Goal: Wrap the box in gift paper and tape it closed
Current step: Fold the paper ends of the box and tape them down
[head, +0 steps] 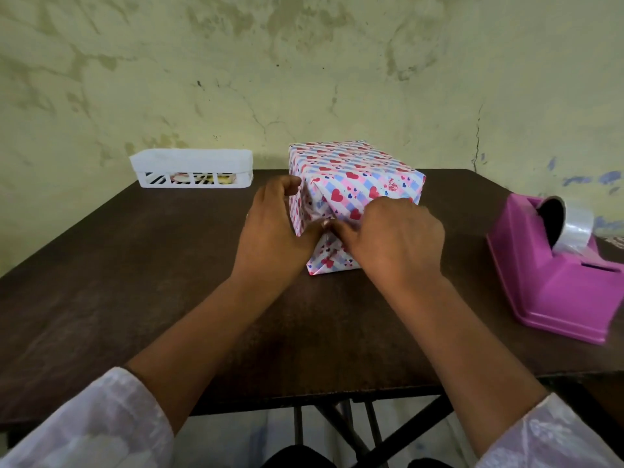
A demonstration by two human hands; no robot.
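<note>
A box wrapped in gift paper (354,173), white with pink and blue stripes and red hearts, sits near the middle of a dark brown bench (135,282), its near end face turned toward the person. Both bare hands work on that end face. The left hand (275,231) has its fingers curled around the box's left corner, its grip pressing the paper there, with the thumb reaching across to the centre of the folded flaps. The right hand (395,238) is laid over the right side of the end face, its fingers curled, its grip pinning the folded paper flat against the box. The fingertips of the two hands meet at the fold.

A pink tape dispenser (553,282) with a roll of clear tape (574,228) stands at the bench's right edge, well apart from the box. A white slotted basket (192,167) sits at the far left by the stained wall (304,62).
</note>
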